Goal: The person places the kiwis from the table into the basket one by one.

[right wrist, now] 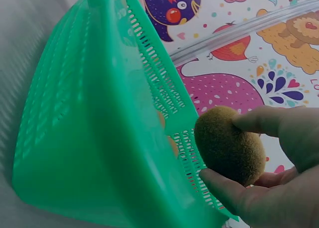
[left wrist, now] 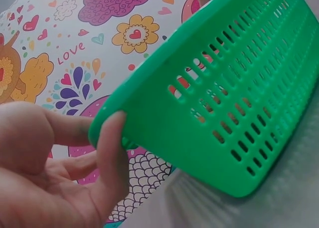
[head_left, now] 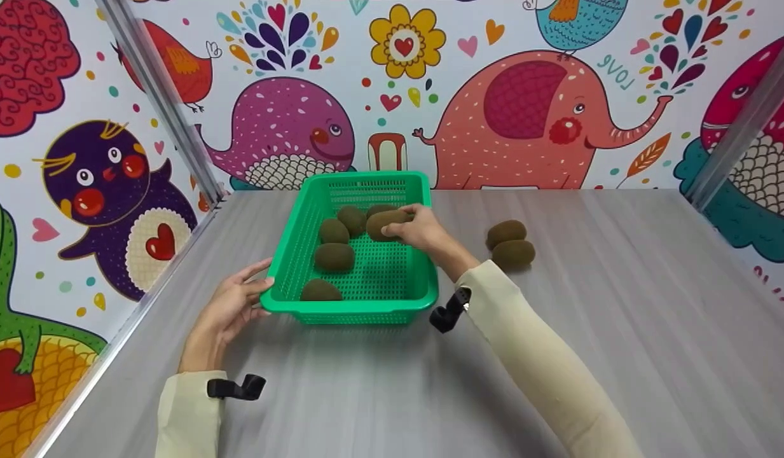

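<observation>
My right hand (head_left: pixel 423 228) pinches a brown fuzzy kiwi (head_left: pixel 386 226) over the right side of a green plastic basket (head_left: pixel 350 306). In the right wrist view, thumb and fingers hold that kiwi (right wrist: pixel 227 145) above the rim. Several more kiwis lie inside, among them one kiwi (head_left: pixel 334 257) mid-left and another kiwi (head_left: pixel 322 291) by the near wall, partly hidden by the rim. At the basket's near left corner, my left hand (head_left: pixel 236 302) grips the rim; the left wrist view has its fingers (left wrist: pixel 110 148) on that corner.
Two kiwis (head_left: pixel 512 245) lie side by side on the grey table (head_left: pixel 620 318), right of the basket. A wall with cartoon animals (head_left: pixel 519 127) stands behind the table, and a metal post (head_left: pixel 163 102) rises at the back left.
</observation>
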Action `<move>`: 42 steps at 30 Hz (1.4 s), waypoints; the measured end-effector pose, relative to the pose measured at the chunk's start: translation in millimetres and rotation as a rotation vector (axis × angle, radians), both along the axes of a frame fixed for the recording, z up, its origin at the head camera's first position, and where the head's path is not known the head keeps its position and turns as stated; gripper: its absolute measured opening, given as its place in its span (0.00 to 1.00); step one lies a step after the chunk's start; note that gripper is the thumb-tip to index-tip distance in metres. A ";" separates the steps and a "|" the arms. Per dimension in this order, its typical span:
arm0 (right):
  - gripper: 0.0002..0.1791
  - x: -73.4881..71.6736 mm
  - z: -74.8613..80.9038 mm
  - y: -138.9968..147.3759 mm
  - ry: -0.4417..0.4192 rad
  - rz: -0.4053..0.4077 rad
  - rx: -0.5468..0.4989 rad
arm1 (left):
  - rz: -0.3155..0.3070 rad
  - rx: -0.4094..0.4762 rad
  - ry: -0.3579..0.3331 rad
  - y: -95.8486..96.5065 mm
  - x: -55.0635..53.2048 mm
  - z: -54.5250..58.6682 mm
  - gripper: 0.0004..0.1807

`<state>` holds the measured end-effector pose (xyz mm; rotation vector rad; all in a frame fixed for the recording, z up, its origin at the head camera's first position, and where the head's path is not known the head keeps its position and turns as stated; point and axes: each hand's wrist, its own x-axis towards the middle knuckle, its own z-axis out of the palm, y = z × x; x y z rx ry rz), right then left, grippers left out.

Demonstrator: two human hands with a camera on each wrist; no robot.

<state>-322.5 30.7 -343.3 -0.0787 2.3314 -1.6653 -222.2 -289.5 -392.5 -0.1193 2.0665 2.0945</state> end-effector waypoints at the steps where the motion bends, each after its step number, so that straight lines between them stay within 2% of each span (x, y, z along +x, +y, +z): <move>1: 0.37 -0.4 -0.3 -1.6 -0.003 0.003 0.003 | 0.000 0.001 0.000 -0.1 0.0 -0.1 0.34; 8: 0.35 -4.0 -1.7 -8.2 -0.058 0.035 0.076 | -0.010 0.013 -0.003 -3.8 -0.3 -1.5 0.34; 12: 0.33 -4.1 -3.6 -10.1 -0.056 0.046 0.088 | -0.026 0.022 0.002 -6.4 -0.8 -3.3 0.35; 19: 0.35 -1.9 -8.0 -13.4 -0.030 -0.031 0.115 | -0.038 0.016 0.000 -6.7 -1.3 -3.9 0.35; 24: 0.34 -2.9 -10.0 -14.5 0.001 -0.081 0.096 | -0.030 0.023 -0.006 -6.2 -1.2 -3.3 0.35; 28: 0.34 -3.7 -9.9 -11.7 0.020 -0.133 0.011 | -0.033 0.022 -0.006 -5.5 -1.4 -2.9 0.36; 35: 0.29 -1.7 -6.9 2.3 0.005 -0.158 -0.216 | -0.027 0.026 -0.010 -6.2 -1.0 -2.3 0.35; 39: 0.26 2.9 -5.8 16.0 0.049 -0.189 -0.245 | -0.028 0.026 -0.013 -7.0 -0.3 -2.2 0.36; 42: 0.26 7.0 -6.2 30.1 0.109 -0.185 -0.222 | -0.030 0.021 -0.012 -6.9 -0.7 0.1 0.35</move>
